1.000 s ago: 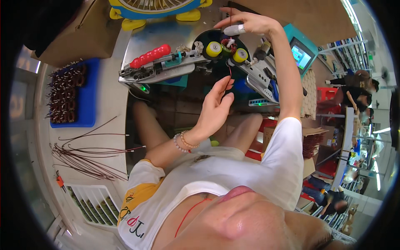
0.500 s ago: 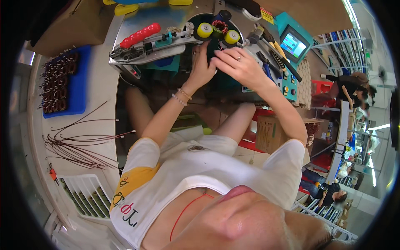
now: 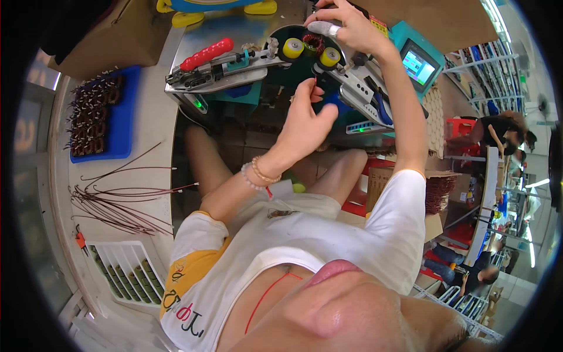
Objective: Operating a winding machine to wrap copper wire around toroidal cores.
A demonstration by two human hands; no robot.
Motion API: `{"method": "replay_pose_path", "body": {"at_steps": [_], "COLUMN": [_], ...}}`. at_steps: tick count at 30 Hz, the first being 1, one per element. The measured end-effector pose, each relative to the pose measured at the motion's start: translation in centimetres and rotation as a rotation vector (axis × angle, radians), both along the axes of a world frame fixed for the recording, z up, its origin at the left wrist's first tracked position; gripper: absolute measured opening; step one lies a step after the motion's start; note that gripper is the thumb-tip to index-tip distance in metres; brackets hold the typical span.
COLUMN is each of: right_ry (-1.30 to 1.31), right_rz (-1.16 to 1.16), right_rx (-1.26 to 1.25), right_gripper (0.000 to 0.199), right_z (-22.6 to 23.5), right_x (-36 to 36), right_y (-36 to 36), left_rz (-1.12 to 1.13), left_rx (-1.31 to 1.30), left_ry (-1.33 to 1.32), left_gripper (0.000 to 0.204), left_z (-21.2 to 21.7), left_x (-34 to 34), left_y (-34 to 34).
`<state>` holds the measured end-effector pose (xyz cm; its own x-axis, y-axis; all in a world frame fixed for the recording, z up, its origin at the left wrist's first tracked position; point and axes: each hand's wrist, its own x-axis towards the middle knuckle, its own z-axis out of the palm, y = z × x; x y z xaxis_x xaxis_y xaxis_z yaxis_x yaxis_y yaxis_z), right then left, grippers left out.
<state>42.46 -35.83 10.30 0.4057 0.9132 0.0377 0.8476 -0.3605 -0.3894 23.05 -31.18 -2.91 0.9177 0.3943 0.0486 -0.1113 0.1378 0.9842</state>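
Note:
A ring core wound with reddish copper wire (image 3: 312, 42) sits between two yellow rollers (image 3: 293, 48) on a winding machine. Just below it, my left hand (image 3: 302, 126) has its fingers curled together on a thin reddish wire at the fingertips. My right hand (image 3: 355, 29) reaches over to the ring's far side, fingers apart, one wearing a white finger cot (image 3: 322, 28). It partly covers what lies behind the ring. On the left metal arm of the machine is a clamp with a red ribbed handle (image 3: 206, 54).
Finished coils (image 3: 88, 120) fill a blue tray (image 3: 124, 117) at left, above loose brown wires (image 3: 117, 202) and a white rack (image 3: 132, 267). A teal control screen (image 3: 419, 64) stands at right, near blue-handled pliers (image 3: 384, 111). A cardboard box (image 3: 126, 35) is far left; people work beyond.
My right hand has moved up and away from my left, over the ring's far side. My left hand has shifted right and turned. The left machine arm's small light went from red to green.

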Motion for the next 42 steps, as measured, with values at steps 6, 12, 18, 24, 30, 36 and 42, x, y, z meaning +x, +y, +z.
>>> {"method": "replay_pose_path", "body": {"at_steps": [6,12,18,24,30,36,42], "right_ry": [0.042,-0.001,-0.185,0.135,0.829,0.938,1.936], "right_rz": [0.189,0.274,0.312,-0.180,-0.429,-0.415,-0.185], "right_rx": [0.006,-0.205,-0.123,0.032,0.333,0.403,0.682], "right_gripper": [0.032,0.027,0.037,0.027,0.030,0.017,0.028], "right_z": [-5.6,-4.8,3.1,-7.9,-14.0,-13.6,-7.9], "right_x": [6.8,6.7,-1.4,-9.2,-11.1,-11.0,-3.2], "right_y": [2.2,4.7,1.4,-6.3,-4.6,-4.4,-1.6], "left_rz": [-0.016,0.022,0.214,0.173,0.192,0.395,0.393], "left_rx": [-0.036,-0.101,0.358,0.580,0.521,0.666,0.190], "left_ry": [-0.027,-0.150,-0.210,-0.373,-0.409,-0.362,-0.112], "left_gripper": [0.061,0.038,0.044,0.067,0.083,0.069,0.043], "left_z": [-1.5,-4.6,-12.2,-12.8,-12.5,-10.1,-7.5], "left_x": [-0.5,0.5,1.4,6.9,8.7,7.9,8.2], "left_y": [0.3,0.8,5.1,4.2,3.0,2.1,-0.1]}}
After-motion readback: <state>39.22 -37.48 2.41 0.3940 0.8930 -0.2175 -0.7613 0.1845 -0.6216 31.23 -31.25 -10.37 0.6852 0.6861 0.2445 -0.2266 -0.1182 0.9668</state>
